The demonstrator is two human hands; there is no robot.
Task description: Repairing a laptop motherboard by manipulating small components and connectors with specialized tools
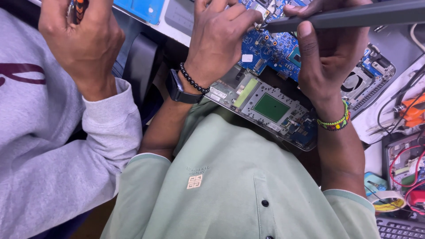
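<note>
Already the opened laptop chassis (274, 106) lies on the bench with its blue circuit board (270, 46) exposed and not yet lifted out; left hand (219, 42) pinches a small part there, right hand (327, 53) grips a dark tool (354, 15).

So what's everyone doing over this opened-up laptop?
A person in a green shirt works on an opened laptop. Their right hand grips a dark grey tool, its tip at the blue circuit board, where the left hand rests its fingers. Beside them, another person's hand, grey-sleeved, holds an orange-and-black tool off the laptop.
</note>
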